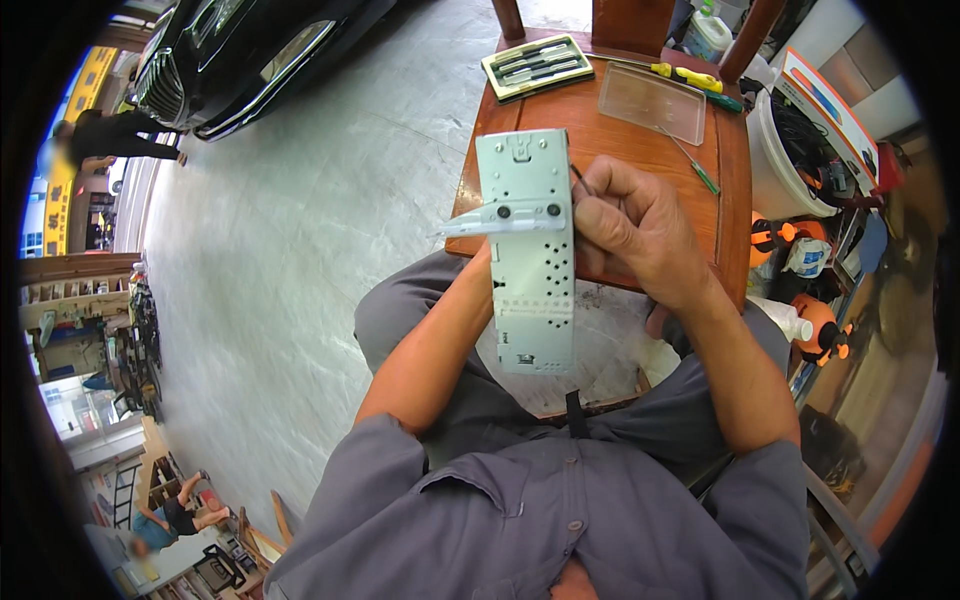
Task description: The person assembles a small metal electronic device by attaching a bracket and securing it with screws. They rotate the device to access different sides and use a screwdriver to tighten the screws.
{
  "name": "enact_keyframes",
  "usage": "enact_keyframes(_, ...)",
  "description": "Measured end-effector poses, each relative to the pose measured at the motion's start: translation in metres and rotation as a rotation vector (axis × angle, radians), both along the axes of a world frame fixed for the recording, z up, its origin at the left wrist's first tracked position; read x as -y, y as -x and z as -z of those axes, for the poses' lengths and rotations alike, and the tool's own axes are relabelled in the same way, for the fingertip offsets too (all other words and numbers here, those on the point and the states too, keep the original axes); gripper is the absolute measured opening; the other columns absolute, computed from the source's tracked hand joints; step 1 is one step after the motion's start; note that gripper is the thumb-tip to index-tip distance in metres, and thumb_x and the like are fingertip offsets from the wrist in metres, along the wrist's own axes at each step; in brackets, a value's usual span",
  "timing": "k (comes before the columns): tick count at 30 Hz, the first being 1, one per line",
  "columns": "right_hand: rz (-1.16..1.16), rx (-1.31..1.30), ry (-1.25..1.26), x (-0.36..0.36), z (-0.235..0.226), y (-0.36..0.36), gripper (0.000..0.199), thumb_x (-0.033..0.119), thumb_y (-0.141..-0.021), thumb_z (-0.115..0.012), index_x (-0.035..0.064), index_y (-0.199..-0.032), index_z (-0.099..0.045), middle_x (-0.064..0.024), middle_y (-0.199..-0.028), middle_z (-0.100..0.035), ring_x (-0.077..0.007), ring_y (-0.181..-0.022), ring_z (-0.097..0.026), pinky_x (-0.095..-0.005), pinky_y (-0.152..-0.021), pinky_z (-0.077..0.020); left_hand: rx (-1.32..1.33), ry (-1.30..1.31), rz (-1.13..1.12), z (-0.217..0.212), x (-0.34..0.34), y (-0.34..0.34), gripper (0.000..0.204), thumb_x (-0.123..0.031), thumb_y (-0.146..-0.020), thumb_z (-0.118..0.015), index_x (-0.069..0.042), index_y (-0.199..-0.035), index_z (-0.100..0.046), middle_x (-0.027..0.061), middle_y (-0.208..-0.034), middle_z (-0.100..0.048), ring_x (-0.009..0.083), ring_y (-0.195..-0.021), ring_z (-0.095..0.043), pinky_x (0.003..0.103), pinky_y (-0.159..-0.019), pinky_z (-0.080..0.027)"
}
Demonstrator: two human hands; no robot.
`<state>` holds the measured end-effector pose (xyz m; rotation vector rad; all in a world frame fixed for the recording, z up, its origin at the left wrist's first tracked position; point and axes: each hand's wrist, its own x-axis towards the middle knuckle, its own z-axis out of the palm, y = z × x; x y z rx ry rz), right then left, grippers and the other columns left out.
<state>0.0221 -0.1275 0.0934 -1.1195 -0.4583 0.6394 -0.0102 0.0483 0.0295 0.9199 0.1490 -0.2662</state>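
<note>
A pale metal housing (533, 285) stands upright in the air before me, its long perforated side facing me. A metal bracket (478, 218) crosses it, fixed with two dark screws. My left forearm (440, 335) runs behind the housing, which rests in that hand; the fingers are hidden. At the housing's right edge, my right hand (635, 220) is closed, thumb and fingers pinching a thin dark rod (579, 178). Much of the rod is covered by the fingers. Beyond lies a wooden chair (590, 135), carrying a boxed set of small screwdrivers (540, 66) and a clear plastic lid (652, 103).
A yellow-handled screwdriver (690, 77), a green-handled one (722, 101) and a small green one (704, 178) lie on the seat. To its right stands a white bucket (785, 160) of dark cables. A black car (240, 60) is parked far left; two people are in the distance.
</note>
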Motion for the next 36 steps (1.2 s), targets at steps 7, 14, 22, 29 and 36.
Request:
enact_keyframes(7,0.069,-0.008,-0.069,-0.004,0.006,0.001,0.026,0.027,-0.102,-0.07,0.0049,-0.096,-0.059,0.0025,-0.076,-0.062,-0.0025,-0.063,-0.056,-0.0181,-0.054,-0.0403,0.14,0.04,0.091,0.012,-0.004,-0.013,0.031,-0.036,-0.102,-0.058,-0.006,-0.105,-0.067,0.0081,-0.09,-0.068,0.0186,-0.072,-0.068,0.03,-0.06,-0.059)
enact_keyframes(14,0.08,0.08,0.056,0.004,0.003,-0.006,0.031,0.035,-0.101,-0.071,0.0072,-0.095,-0.059,0.0025,-0.075,-0.061,-0.0021,-0.061,-0.055,-0.0179,-0.052,-0.037,-0.089,-0.21,0.032,0.003,-0.002,-0.02,0.094,-0.078,-0.098,-0.011,-0.007,-0.124,-0.067,0.0122,-0.107,-0.073,0.0218,-0.097,-0.072,0.036,-0.082,-0.064)
enact_keyframes(22,0.072,0.12,0.057,0.002,0.009,-0.006,0.032,0.037,-0.1,-0.071,0.0075,-0.095,-0.058,0.0029,-0.074,-0.061,-0.0023,-0.058,-0.055,-0.0183,-0.049,-0.035,-0.121,-0.208,-0.009,0.021,-0.015,-0.024,0.096,-0.081,-0.099,-0.014,-0.006,-0.127,-0.067,0.0116,-0.113,-0.073,0.0213,-0.1,-0.073,0.034,-0.087,-0.062)
enact_keyframes(29,0.071,0.111,0.067,0.001,0.011,-0.006,0.033,0.038,-0.1,-0.07,0.0081,-0.095,-0.057,0.0032,-0.072,-0.059,-0.0022,-0.058,-0.055,-0.0184,-0.048,-0.0344,-0.265,-0.195,0.004,0.001,-0.014,-0.018,0.097,-0.081,-0.098,-0.013,-0.006,-0.129,-0.066,0.0124,-0.115,-0.073,0.0218,-0.102,-0.073,0.035,-0.089,-0.062)
enact_keyframes(36,0.108,0.056,0.054,-0.003,0.008,-0.005,0.034,0.039,-0.101,-0.069,0.0081,-0.096,-0.057,0.0033,-0.072,-0.058,-0.0017,-0.057,-0.049,-0.0184,-0.047,-0.0314,-0.12,-0.189,0.021,-0.001,-0.007,-0.019,0.099,-0.081,-0.098,-0.01,-0.006,-0.136,-0.062,0.0158,-0.119,-0.071,0.0261,-0.106,-0.072,0.039,-0.09,-0.062)
